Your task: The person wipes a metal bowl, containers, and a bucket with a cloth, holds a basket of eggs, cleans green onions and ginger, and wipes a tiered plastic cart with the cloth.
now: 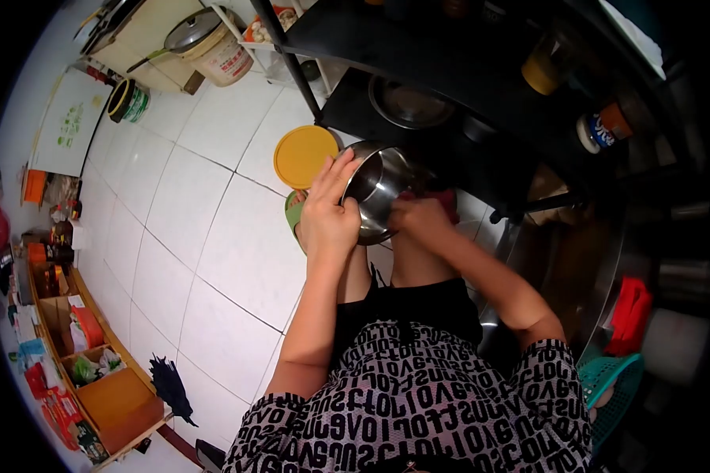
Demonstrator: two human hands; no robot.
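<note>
A shiny metal pot (379,185) is tilted in front of my knees, its opening toward me. My left hand (331,201) grips its left rim, thumb bent at the edge and fingers along the outside. At the right side of the opening is my right hand (420,217), fingers closed around something dark red that is mostly hidden and too small to name. A round yellow lid or stool top (306,158) lies just left of the pot, above a green slipper (293,213).
A black shelf rack (450,75) with a metal lid (410,102) stands ahead. Buckets, including a white one (227,63), are at the upper left. A wooden shelf unit (110,394) is at the lower left, a teal basket (615,394) at the right.
</note>
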